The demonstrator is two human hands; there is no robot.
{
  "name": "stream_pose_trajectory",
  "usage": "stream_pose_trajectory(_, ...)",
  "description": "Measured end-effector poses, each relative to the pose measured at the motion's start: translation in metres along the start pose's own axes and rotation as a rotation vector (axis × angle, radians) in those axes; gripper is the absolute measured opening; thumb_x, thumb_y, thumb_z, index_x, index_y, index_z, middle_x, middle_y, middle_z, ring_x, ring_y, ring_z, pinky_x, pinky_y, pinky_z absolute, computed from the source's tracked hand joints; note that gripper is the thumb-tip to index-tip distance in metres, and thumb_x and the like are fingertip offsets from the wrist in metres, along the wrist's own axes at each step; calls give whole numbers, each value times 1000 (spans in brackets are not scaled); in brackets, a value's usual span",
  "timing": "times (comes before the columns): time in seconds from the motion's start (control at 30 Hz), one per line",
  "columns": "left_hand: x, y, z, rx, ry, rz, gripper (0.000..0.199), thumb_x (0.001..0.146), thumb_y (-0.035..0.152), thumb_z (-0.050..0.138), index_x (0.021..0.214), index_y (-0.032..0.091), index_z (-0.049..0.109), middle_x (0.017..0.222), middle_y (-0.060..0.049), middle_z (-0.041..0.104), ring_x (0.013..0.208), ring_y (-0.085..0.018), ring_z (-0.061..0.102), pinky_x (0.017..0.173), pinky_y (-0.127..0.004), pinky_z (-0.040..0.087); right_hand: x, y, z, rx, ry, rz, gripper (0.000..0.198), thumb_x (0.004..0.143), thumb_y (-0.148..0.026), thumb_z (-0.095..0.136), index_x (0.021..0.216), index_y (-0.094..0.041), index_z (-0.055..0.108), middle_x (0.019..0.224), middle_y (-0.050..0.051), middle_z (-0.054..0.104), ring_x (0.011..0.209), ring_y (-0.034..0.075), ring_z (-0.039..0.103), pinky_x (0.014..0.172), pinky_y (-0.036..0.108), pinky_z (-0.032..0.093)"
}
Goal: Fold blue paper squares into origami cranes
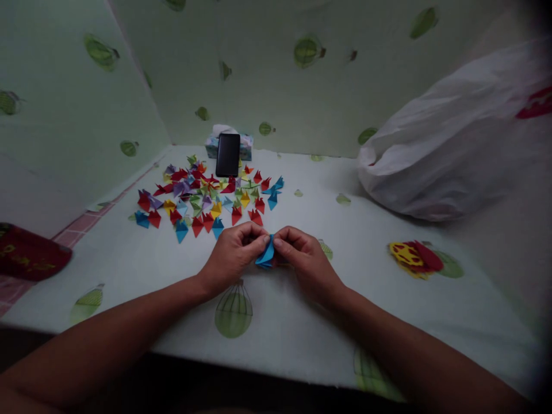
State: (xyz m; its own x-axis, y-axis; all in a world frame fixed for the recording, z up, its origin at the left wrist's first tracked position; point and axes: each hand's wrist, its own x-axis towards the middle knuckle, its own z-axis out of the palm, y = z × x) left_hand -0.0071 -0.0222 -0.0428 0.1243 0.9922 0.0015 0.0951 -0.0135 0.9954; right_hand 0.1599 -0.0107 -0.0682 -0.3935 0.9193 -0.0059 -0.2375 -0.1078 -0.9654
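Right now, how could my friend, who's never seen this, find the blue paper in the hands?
Start at the pale table with green balloons printed on it. Near its front, the left hand and the right hand nearly meet, with a small blue folded paper pinched between them. Other blue papers lie loose farther back; this is the only blue one held.

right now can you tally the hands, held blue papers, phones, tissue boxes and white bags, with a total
Hands: 2 (left hand, right hand)
Blue paper, held: 1
Phone: 1
Tissue box: 1
White bag: 1
Total: 6
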Motion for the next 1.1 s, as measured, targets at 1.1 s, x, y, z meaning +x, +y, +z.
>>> stream_pose_trajectory(1.1,4,-6,0,-219,-99,-147,28,76,40,76,78,13,67,67,-1,63,62,-12,57,64,-27,48,0,-11,2,-351,76,-95,16,79,-29,62,70,-19,54,63,-4,53,58,10,45,56,25,38)
